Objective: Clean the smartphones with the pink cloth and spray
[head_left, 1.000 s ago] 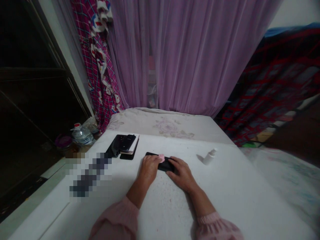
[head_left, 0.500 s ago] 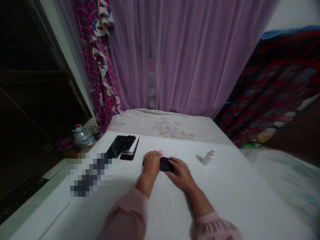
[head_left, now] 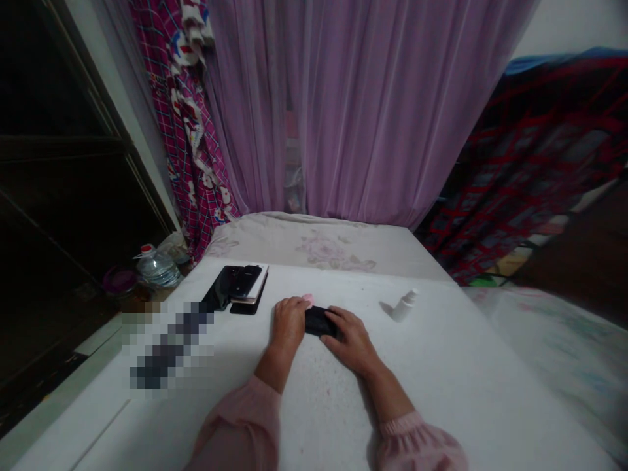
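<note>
The left hand [head_left: 288, 320] is now covering the left end of the black flat object [head_left: 318, 320], while one second ago it was leaving more of this end uncovered. The pink cloth [head_left: 308, 300] is also showing differently: earlier it was lying more openly across the object's upper face, and now only a small part is peeking out at the far edge, beyond the left fingers. The left fingers are staying close together and bending over the object, and they seem to be gripping the cloth, although most of it is hiding under them. The right hand [head_left: 354, 340] is keeping almost the same place; its fingers are opening a little apart, with the thumb lying at the near edge and the others reaching over the right end, so they are holding the object between them. The object is lying flat on the white counter [head_left: 441, 392], between the two hands. Judging from this, the left hand is doing the moving part of the work, and the right hand is serving as a steady support. The white bottle [head_left: 405, 306] is standing apart to the right, and the stack of phones [head_left: 248, 282] is resting to the left; neither hand is touching them.
</note>
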The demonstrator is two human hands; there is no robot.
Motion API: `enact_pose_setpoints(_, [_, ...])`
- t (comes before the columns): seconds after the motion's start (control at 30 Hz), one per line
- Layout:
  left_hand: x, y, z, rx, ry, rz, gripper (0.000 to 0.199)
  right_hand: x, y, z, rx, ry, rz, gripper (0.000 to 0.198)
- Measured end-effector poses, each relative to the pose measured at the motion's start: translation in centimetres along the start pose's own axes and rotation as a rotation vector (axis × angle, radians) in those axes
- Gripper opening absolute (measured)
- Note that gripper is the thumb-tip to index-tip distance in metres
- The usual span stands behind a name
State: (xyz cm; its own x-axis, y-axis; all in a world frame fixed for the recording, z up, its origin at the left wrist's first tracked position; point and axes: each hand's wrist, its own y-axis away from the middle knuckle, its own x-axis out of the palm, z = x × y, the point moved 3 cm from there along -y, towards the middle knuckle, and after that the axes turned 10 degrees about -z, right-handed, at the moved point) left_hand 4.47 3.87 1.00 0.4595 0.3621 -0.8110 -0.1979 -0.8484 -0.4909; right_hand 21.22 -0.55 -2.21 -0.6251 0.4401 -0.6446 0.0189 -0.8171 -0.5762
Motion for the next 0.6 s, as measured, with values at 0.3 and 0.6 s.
enact_pose_setpoints(0.3, [-0.7,-0.4,3.8,-0.077,-0.059,-0.081,0.030,-0.1,-0.1,0.1,0.010,-0.006,0.019,0.048])
enact_pose_setpoints(0.6, [-0.9,-0.4,3.7,-0.097,-0.058,-0.076,0.031,0.1,0.0,-0.2,0.003,-0.004,0.005,0.049])
